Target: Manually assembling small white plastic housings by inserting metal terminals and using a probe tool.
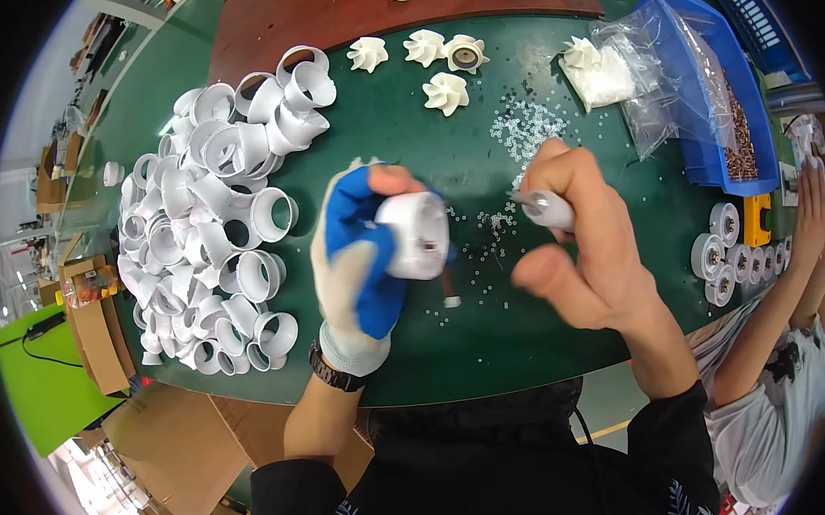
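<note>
My left hand (357, 251), in a blue and white work glove, grips a white round plastic motor housing (418, 234) whose open face is turned to the right. A short lead with a small white connector (451, 302) hangs beneath it. To the right, my bare right hand (582, 236) is curled around a white cylindrical tool (549, 211) with a thin metal tip aimed at the housing. A gap separates the tip from the housing. The thumb stands away from the tool, whose kind is blurred. Small clear washers (527, 128) lie scattered beyond and between my hands.
White pipe-like fittings (212, 202) are heaped at left. Several cream impellers (446, 93) lie at the back. At right are a clear bag (644, 82), a blue bin (749, 165) of copper-coloured screws, finished round housings (708, 256) and another person's arm (774, 306).
</note>
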{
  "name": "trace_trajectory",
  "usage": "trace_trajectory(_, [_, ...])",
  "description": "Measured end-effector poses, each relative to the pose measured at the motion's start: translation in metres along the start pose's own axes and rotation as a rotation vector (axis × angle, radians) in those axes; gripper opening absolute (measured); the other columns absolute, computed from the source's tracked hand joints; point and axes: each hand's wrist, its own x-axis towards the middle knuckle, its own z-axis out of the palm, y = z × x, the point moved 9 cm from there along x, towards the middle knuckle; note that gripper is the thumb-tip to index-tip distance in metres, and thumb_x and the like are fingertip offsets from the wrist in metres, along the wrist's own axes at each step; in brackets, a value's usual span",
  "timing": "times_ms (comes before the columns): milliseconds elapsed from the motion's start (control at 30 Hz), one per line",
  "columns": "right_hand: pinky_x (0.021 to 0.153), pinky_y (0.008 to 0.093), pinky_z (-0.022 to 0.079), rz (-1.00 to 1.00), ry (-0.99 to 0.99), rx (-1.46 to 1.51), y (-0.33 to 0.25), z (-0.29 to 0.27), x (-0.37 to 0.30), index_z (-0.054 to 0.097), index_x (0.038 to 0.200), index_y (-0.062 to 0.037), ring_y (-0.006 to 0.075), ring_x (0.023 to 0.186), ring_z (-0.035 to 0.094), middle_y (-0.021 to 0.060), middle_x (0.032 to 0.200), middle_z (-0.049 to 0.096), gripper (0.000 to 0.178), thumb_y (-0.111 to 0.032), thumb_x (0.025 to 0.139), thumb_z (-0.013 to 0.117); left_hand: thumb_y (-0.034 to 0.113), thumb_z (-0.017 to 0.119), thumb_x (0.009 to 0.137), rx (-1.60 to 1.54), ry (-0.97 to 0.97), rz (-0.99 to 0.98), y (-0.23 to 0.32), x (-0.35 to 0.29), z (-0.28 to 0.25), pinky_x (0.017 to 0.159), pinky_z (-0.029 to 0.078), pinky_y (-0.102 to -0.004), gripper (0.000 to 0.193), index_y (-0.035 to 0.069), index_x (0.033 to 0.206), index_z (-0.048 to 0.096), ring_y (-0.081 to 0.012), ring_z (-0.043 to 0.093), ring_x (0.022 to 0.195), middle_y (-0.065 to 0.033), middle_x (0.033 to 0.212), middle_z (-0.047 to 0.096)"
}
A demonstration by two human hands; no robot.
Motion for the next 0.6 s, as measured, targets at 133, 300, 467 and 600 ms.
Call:
trace_trajectory(133, [0.051,0.0332,0.044,-0.077,-0.073,-0.234,-0.009,0.009,-0.006,0.065,0.103,-0.0021,0.0218,0.061,0.059,0.0067,0.081,0.06,0.036,-0.02,0.079,0.085,0.029,0.065,0.087,-0.102,-0.047,0.073,-0.002,0.004,-0.011,0.088,0.054,-0.0352,0.044,-0.001,0.118,0.054,-0.0273,0.06,0.1,-0.0157,0.114,0.053])
trace_trajectory(300, [0.042,0.0312,0.036,-0.219,-0.124,-0.444,-0.017,0.029,-0.012,0.071,0.114,-0.002,0.0166,0.047,0.049,0.0019,0.067,0.051,0.039,-0.015,0.08,0.084,0.027,0.064,0.086,-0.002,-0.041,0.143,0.0,0.003,-0.007,0.092,0.048,-0.0362,0.042,-0.001,0.116,0.054,-0.0256,0.056,0.099,-0.0131,0.109,0.05])
trace_trajectory(467, [0.042,0.0306,0.036,-0.19,-0.135,-0.457,-0.016,0.032,-0.011,0.072,0.11,-0.0026,0.014,0.049,0.051,0.0011,0.07,0.053,0.036,-0.015,0.079,0.084,0.019,0.062,0.082,-0.066,-0.04,0.077,-0.003,0.0,-0.003,0.095,0.045,-0.037,0.038,0.0,0.113,0.054,-0.0253,0.053,0.102,-0.0132,0.11,0.05])
trace_trajectory(600, [0.042,0.0303,0.036,-0.165,-0.173,-0.508,-0.018,0.037,-0.013,0.073,0.111,-0.0038,0.0134,0.048,0.05,0.0012,0.071,0.053,0.036,-0.015,0.078,0.084,0.012,0.059,0.075,0.245,-0.046,0.105,0.0,-0.006,0.008,0.097,0.043,-0.0351,0.038,0.001,0.11,0.054,-0.0252,0.051,0.103,-0.0131,0.11,0.05])
